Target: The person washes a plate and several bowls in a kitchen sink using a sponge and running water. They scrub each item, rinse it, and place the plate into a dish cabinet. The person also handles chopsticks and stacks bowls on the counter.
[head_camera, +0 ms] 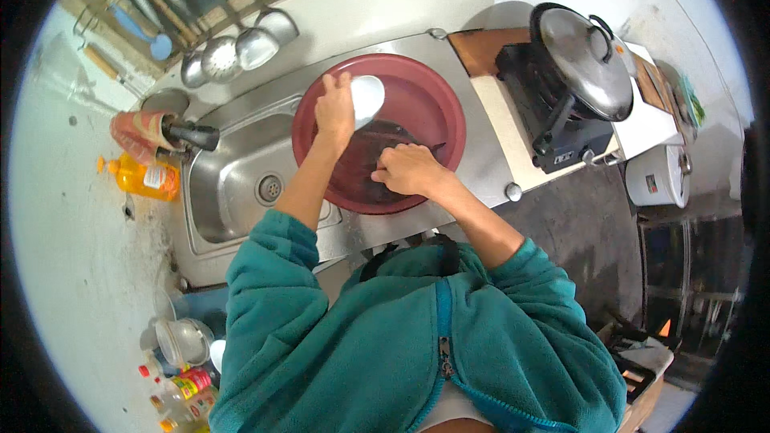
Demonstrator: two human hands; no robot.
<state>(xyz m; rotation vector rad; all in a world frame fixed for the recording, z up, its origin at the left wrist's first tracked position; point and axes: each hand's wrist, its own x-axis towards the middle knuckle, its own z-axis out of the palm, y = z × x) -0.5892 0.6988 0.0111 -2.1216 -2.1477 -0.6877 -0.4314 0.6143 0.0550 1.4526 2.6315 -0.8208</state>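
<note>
A wide dark-red plastic basin (458,123) stands on the steel counter beside the sink. My left hand (337,107) grips a white bowl (368,96) by its left side, tilted over the far left part of the basin. Lower down, my right hand (410,169) reaches over the near right part of the basin with its fingers curled. Beneath and behind that hand lies a dark, fish-like shape (385,132) with a pointed end on the right. The fingers hide part of it, and I cannot tell whether they hold it.
To the left is a steel sink (231,162), with an orange soap bottle (147,177) beside it. A lidded wok (580,60) sits on a black gas stove (556,144) at the right, its handle pointing towards me. Ladles and turners (222,57) hang along the back left.
</note>
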